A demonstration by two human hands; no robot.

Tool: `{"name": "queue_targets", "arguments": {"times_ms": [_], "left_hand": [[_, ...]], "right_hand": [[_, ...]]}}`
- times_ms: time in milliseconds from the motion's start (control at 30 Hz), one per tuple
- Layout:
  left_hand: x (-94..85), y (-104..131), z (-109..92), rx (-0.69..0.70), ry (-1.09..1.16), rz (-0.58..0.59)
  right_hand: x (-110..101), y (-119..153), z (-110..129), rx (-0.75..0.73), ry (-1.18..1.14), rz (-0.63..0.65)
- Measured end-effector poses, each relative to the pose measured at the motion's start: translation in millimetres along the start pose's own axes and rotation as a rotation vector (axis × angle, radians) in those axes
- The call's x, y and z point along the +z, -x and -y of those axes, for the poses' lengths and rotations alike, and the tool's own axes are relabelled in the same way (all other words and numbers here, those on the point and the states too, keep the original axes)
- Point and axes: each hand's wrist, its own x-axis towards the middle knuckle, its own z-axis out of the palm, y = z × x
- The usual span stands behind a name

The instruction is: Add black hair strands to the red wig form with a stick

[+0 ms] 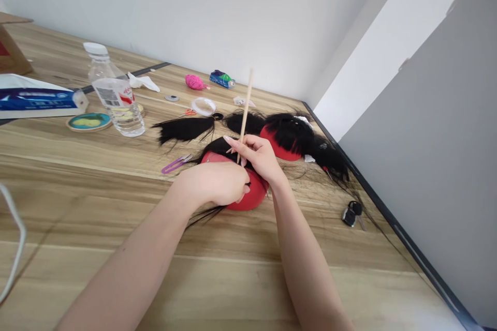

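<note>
A red rounded form (250, 199) with black hair on it lies on the table beneath both hands. My left hand (217, 181) is closed over its near left side; a bit of black hair shows at the fingertips, and the rest of the grip is hidden. Between thumb and fingers, my right hand (261, 158) pinches a thin wooden stick (246, 108), which stands nearly upright with its lower end at the red form. Loose black strands (205, 213) trail out to the near left. Purple thread snips (174, 164) lie left of the hands.
Behind lie a hair bundle (186, 129) and another red form (285, 151) with black hair. A water bottle (120, 101) stands at left, by a round painted piece (87, 122). Pink yarn (194, 82) and a blue box (222, 79) sit near the wall, keys (351, 213) at right.
</note>
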Motion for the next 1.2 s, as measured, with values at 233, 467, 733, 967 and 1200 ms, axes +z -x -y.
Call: {"name": "queue_targets", "arguments": {"times_ms": [233,467,733,967,1200], "left_hand": [[0.7,-1.5,-1.5,0.017,-0.035,0.026],[0.6,-4.3,-6.1,0.016,-0.048,0.035],[1.6,-7.1,-6.7,0.014,-0.046,0.057],[5.1,-11.8,-4.6,0.015,-0.022,0.058],[3.0,-10.8,-7.1,-0.012,0.006,0.080]], "right_hand": [[-0.7,0.7,2.7,0.017,0.016,0.030],[2.3,-0.7,-4.8,0.009,0.009,-0.022],[3.8,-0.1,-2.4,0.004,0.049,-0.068],[0.6,-1.4,-7.2,0.004,0.011,-0.062],[1.0,-2.0,-7.1,-0.015,-0.035,-0.058]]}}
